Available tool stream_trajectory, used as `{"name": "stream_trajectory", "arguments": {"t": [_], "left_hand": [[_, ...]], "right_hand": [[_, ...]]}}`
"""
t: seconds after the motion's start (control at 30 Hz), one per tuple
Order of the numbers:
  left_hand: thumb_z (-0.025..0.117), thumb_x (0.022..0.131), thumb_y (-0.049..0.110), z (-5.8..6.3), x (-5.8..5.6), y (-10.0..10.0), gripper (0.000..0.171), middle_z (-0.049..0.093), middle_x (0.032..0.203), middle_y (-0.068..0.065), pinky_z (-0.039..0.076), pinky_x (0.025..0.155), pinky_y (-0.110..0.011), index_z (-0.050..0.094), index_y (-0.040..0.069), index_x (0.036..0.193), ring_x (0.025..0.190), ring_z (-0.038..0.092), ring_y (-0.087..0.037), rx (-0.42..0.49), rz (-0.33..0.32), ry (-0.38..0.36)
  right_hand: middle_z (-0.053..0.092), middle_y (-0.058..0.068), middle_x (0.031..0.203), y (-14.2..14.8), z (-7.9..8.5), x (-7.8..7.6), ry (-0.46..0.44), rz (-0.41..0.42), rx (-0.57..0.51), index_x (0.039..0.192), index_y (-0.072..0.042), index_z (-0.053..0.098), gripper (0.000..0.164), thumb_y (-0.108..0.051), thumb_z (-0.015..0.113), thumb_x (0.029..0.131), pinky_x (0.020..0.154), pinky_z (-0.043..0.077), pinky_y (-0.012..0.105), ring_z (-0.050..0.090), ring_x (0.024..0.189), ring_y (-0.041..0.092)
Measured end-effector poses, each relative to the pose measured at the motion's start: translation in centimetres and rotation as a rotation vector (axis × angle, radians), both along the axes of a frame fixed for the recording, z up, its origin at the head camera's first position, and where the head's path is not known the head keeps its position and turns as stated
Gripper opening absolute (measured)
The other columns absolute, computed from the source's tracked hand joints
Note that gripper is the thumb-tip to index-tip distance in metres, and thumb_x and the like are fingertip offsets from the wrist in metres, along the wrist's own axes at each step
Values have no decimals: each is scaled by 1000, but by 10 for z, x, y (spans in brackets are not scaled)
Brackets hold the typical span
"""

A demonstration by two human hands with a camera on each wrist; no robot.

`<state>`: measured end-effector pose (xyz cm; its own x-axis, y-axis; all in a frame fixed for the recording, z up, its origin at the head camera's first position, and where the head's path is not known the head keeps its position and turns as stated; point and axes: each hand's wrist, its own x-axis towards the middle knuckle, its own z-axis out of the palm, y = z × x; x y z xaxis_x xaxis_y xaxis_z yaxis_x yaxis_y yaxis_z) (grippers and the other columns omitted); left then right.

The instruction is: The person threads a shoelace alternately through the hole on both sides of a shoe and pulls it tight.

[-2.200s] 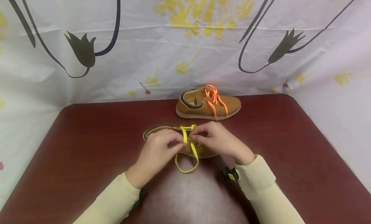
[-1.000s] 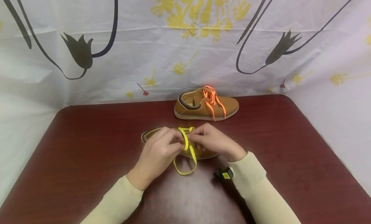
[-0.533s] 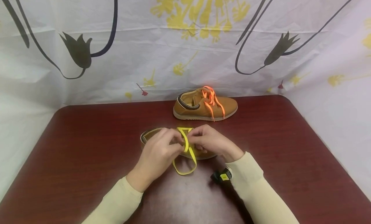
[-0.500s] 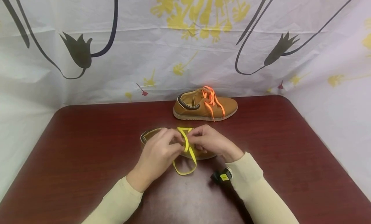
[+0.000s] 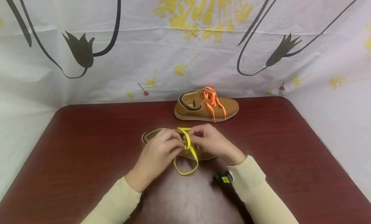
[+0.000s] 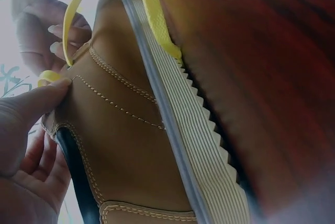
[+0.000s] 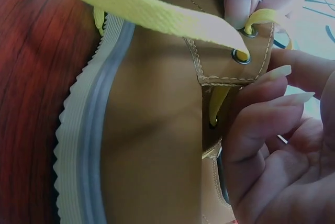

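A tan shoe (image 5: pixel 203 155) with a yellow shoelace (image 5: pixel 185 173) lies in front of me, its toe to the right. My left hand (image 5: pixel 157 153) holds the near eyelet flap, thumb on top beside an eyelet (image 7: pixel 242 55), fingers curled underneath. One stretch of lace crosses the shoe's opening; another loops down to the table. In the right wrist view, the lace runs through two metal eyelets and bends over the flap's edge. There my right hand (image 5: pixel 213 141) pinches at the lace, fingers curled, with the pinching tips hidden behind the flap.
A second tan shoe (image 5: pixel 229 108) with orange laces (image 5: pixel 214 100) stands behind, close to the printed cloth backdrop (image 5: pixel 162 50). Both shoes are on a dark red table (image 5: pixel 95 153). A black wrist camera (image 5: pixel 224 178) hangs below the right sleeve.
Both hands stay at the shoe with small shifts. My left fingers now lie flatter over the flap, and the crossing lace sits slightly further right. The far shoe has not moved.
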<state>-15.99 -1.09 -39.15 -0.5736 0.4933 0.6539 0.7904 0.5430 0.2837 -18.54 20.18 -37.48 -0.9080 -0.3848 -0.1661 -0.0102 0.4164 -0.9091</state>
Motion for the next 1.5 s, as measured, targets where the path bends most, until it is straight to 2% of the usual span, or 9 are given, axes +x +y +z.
{"name": "stream_trajectory", "arguments": {"t": [0.33, 0.6, 0.77, 0.9, 1.03, 1.17, 1.33, 1.5], "left_hand": [[83, 81, 6, 2, 0, -1, 12, 73, 89, 6, 56, 82, -25, 77, 15, 87, 90, 66, -11, 36, -35, -88], [83, 79, 4, 3, 0, 0, 15, 75, 87, 5, 57, 82, -26, 77, 14, 88, 87, 68, -10, 36, -42, -95], [84, 78, 4, 4, 0, 0, 15, 75, 85, 5, 57, 81, -26, 77, 14, 86, 84, 70, -10, 49, -23, -98], [86, 77, 8, 7, 3, 0, 18, 74, 82, 6, 57, 74, -25, 73, 16, 86, 78, 69, -8, 51, 30, -145], [88, 76, 10, 9, 5, 2, 29, 75, 82, 7, 57, 70, -25, 65, 15, 94, 76, 71, -7, 58, 85, -234], [87, 77, 12, 10, 6, 3, 28, 78, 86, 6, 58, 71, -25, 70, 15, 98, 79, 73, -7, 65, 97, -285], [87, 78, 12, 10, 6, 2, 20, 77, 87, 8, 55, 71, -24, 75, 17, 94, 78, 70, -6, 48, 94, -269], [86, 80, 12, 11, 6, 0, 17, 77, 87, 8, 56, 72, -25, 77, 18, 93, 78, 70, -7, 40, 88, -254]], "right_hand": [[55, 1, 64, 3, 1, 0, 25, -39, -9, 98, -7, 69, 17, -21, 60, 102, 48, 41, 24, 48, 54, 12], [68, 3, 81, 4, 5, -5, -18, -149, -108, 104, -2, 68, 23, -23, 59, 103, 49, 40, 22, 51, 56, 9], [68, 5, 82, 5, 6, -11, -32, -145, -142, 99, -1, 66, 22, -21, 57, 103, 50, 41, 22, 52, 56, 8], [66, 1, 81, 3, 9, -15, -105, -148, -196, 100, -2, 64, 20, -19, 55, 105, 51, 43, 21, 58, 60, 8], [72, -2, 84, 3, 15, -19, -165, -164, -255, 107, -2, 61, 19, -18, 52, 106, 53, 47, 21, 64, 64, 8], [74, -1, 84, 6, 24, -23, -166, -177, -273, 112, -1, 59, 19, -17, 50, 107, 59, 55, 21, 69, 68, 8], [73, 2, 83, 9, 38, -31, -192, -188, -334, 113, 1, 55, 18, -15, 48, 107, 65, 59, 23, 70, 66, 8], [73, 3, 81, 15, 51, -40, -170, -220, -352, 113, 4, 53, 18, -13, 49, 107, 69, 61, 25, 69, 65, 10]]}}
